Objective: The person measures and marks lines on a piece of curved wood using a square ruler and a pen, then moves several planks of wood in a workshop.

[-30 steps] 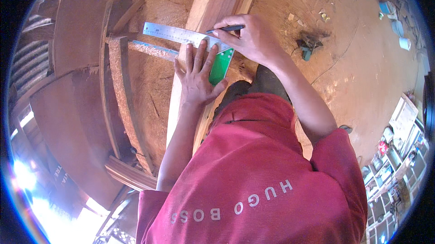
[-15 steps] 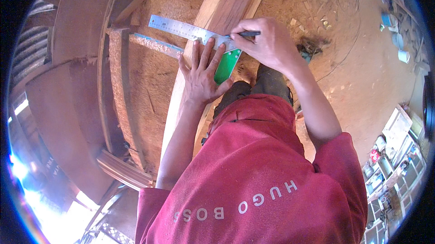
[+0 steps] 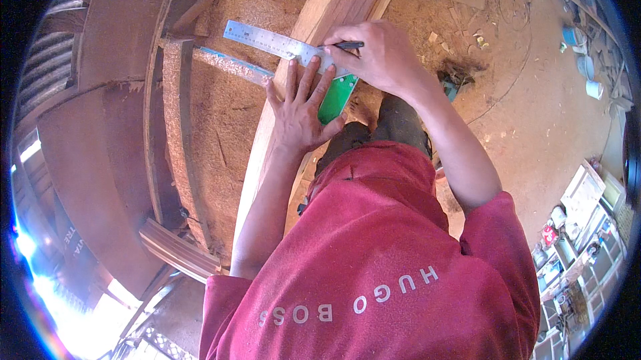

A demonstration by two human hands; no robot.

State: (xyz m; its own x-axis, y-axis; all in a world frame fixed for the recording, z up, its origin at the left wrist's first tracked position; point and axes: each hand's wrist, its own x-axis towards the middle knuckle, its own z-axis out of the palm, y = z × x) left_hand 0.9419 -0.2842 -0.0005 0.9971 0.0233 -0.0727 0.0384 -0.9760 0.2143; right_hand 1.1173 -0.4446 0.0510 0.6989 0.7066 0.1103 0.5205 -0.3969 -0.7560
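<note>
With spread fingers of left hand point(image 3: 297, 117), holding square point(image 3: 284, 45) across beam point(image 3: 340, 5); in right hand point(image 3: 384, 54), pinching pen point(image 3: 351, 45) at square's far edge.

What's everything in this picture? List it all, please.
Square: one, silver and green, on the beam
Beam: one, brown, under the square
Pen: one, black, by the square
Dusty post: one, brown, left
Stacked boards: several, brown, lower left
Containers: about three, blue and white, upper right
Clutter: many, mixed, lower right
Shirt: one, red, lower middle
Trousers: one pair, dark, centre
Left hand: one, bare, on the square
Right hand: one, bare, holding the pen
</note>
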